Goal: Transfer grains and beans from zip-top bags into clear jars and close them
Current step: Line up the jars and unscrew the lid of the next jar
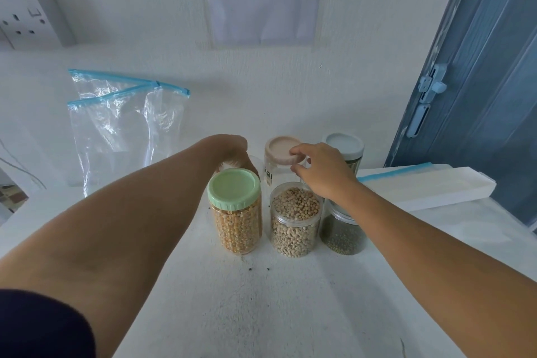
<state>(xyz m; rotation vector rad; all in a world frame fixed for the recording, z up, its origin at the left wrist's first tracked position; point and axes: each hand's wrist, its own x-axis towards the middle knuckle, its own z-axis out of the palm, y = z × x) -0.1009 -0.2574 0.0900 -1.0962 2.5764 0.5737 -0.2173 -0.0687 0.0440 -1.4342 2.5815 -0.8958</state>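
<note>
Beige lid [284, 150] on empty jar [276, 171], pinched at rim by right hand [322, 171] fingers [299, 151]; open bean jar [295, 218] directly nearer. Left hand [229, 151] fingers hidden, grip undeterminable.

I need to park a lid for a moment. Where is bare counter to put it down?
Bare counter lies in front of the jar row, between the two forearms. Crowded: the cluster from the green-lidded jar to the dark-bean jar; empty bags lie back left.
</note>
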